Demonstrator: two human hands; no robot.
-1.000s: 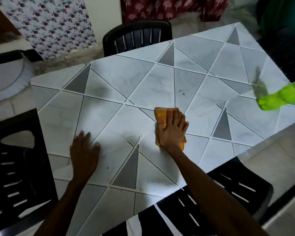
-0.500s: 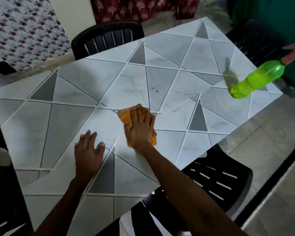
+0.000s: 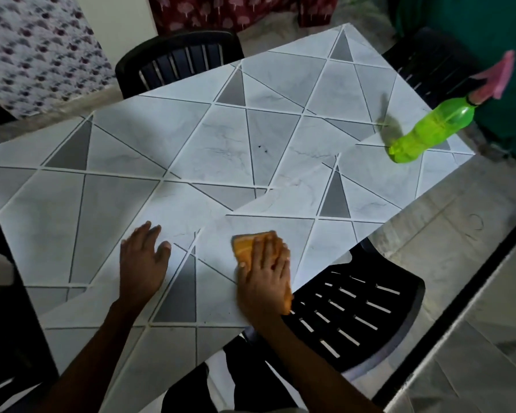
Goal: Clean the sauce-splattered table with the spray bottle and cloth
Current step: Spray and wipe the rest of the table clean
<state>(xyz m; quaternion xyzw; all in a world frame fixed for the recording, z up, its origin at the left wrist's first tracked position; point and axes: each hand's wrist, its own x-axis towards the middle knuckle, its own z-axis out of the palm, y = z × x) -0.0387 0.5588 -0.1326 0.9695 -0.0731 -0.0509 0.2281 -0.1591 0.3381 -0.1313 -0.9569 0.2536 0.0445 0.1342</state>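
Observation:
The table (image 3: 209,144) has a grey and white triangle pattern. A few small dark specks (image 3: 262,148) mark its middle. My right hand (image 3: 265,275) presses an orange cloth (image 3: 246,244) flat on the top, close to the near right edge. My left hand (image 3: 142,260) lies flat on the table to the left of it, fingers spread, holding nothing. A green spray bottle (image 3: 429,129) with a pink trigger head stands at the far right corner, well away from both hands.
Black plastic chairs surround the table: one at the far side (image 3: 179,59), one at the right under my right arm (image 3: 352,311), one at the left (image 3: 0,338), another at the far right (image 3: 423,64). Pale floor lies to the right.
My right hand has dragged the cloth back toward me and to the near right edge. My left hand stays flat in about the same spot. The view has shifted left, showing the whole bottle.

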